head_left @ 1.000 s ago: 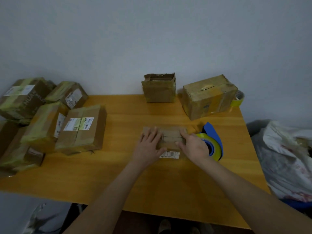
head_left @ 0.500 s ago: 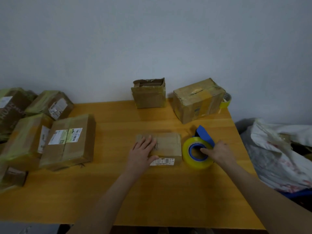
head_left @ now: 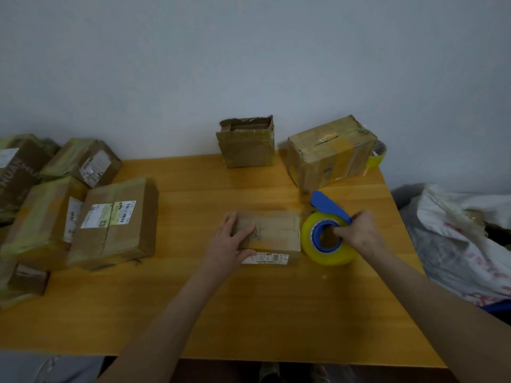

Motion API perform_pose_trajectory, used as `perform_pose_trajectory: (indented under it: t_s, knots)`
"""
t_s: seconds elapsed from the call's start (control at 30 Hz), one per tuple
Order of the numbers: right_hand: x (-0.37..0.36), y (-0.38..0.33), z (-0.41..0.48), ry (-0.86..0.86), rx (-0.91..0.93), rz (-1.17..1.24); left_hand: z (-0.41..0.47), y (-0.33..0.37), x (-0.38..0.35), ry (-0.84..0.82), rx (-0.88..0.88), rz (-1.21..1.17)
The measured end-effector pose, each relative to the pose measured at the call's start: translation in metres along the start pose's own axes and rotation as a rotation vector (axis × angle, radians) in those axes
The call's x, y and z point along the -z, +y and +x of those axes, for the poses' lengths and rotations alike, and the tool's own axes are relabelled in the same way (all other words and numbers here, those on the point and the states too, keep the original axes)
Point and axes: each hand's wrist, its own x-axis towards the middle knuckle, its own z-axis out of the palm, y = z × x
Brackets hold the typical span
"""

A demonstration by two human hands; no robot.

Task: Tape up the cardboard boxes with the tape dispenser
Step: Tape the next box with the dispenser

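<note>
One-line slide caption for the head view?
Left hand rests on the small box while right hand grips the tape dispenser beside it.

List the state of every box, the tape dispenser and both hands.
small box: flaps closed, lying flat
left hand: pressing on small box's top
right hand: gripping tape dispenser
tape dispenser: standing on edge beside small box
back middle box: top open
back right box: taped, top seam split
large labelled box: taped shut
</note>
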Motion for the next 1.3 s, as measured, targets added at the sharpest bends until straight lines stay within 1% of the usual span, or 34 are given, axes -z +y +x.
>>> perform_pose_trajectory:
  t_s: [0.1,0.13,0.17,0.27,0.33,0.4,0.5,0.57,0.63,0.73,0.8,0.87,0.93,1.0,1.03,1.07,1.1,1.17,1.2,1.23,1.27,1.3]
  knots:
    - [0.002,-0.01,-0.009,-0.044,0.104,-0.072,0.002,0.0,0.001,-0.051,0.022,-0.011]
    - [0.001,-0.012,-0.011,-0.074,0.142,-0.051,0.002,-0.002,0.002,-0.068,0.023,-0.002]
    - [0.001,-0.013,-0.012,-0.093,0.168,0.01,0.002,-0.003,0.004,-0.086,0.024,0.005]
    - [0.004,-0.013,-0.017,-0.148,0.145,0.25,0.003,-0.005,0.009,-0.122,0.022,-0.018]
    - [0.005,-0.011,-0.022,-0.185,0.108,0.352,0.002,-0.006,0.012,-0.116,0.034,-0.073]
    - [0.006,-0.011,-0.026,-0.207,0.087,0.404,0.0,-0.006,0.012,-0.098,0.039,-0.114]
    - [0.025,-0.017,-0.03,-0.154,0.154,0.31,-0.004,-0.006,0.01,-0.067,0.053,-0.182]
    - [0.05,-0.028,-0.035,-0.122,0.247,0.208,-0.006,-0.005,0.011,-0.055,0.067,-0.234]
    - [0.075,-0.044,-0.043,-0.131,0.357,0.151,-0.007,-0.005,0.011,-0.047,0.064,-0.25]
    - [0.088,-0.075,-0.066,-0.263,0.511,0.105,-0.005,-0.005,0.009,-0.031,0.075,-0.269]
    - [0.078,-0.095,-0.082,-0.378,0.591,0.106,-0.005,-0.006,0.007,-0.004,0.087,-0.287]
    - [0.061,-0.11,-0.09,-0.452,0.652,0.058,-0.004,-0.006,0.006,0.013,0.084,-0.265]
    - [0.045,-0.118,-0.089,-0.503,0.7,-0.032,-0.004,-0.01,0.006,-0.01,0.084,-0.252]
    - [0.037,-0.118,-0.084,-0.525,0.73,-0.121,-0.004,-0.012,0.009,-0.082,0.059,-0.253]
    - [0.034,-0.117,-0.081,-0.53,0.74,-0.146,-0.004,-0.013,0.013,-0.094,0.059,-0.304]
    - [0.034,-0.118,-0.079,-0.534,0.749,-0.157,-0.005,-0.01,0.02,-0.062,0.099,-0.408]
    - [0.034,-0.118,-0.078,-0.536,0.758,-0.172,-0.005,-0.006,0.028,0.018,0.192,-0.541]
    - [0.034,-0.119,-0.077,-0.541,0.769,-0.193,-0.001,0.001,0.045,0.171,0.435,-0.869]
    - [0.034,-0.119,-0.077,-0.545,0.771,-0.196,0.004,0.004,0.053,0.186,0.549,-1.064]
    - [0.034,-0.119,-0.077,-0.551,0.77,-0.198,0.008,0.006,0.058,0.157,0.644,-1.238]
    - [0.034,-0.119,-0.077,-0.554,0.768,-0.204,0.012,0.009,0.064,0.103,0.709,-1.324]
    - [0.034,-0.12,-0.078,-0.554,0.767,-0.212,0.015,0.012,0.068,0.036,0.744,-1.331]
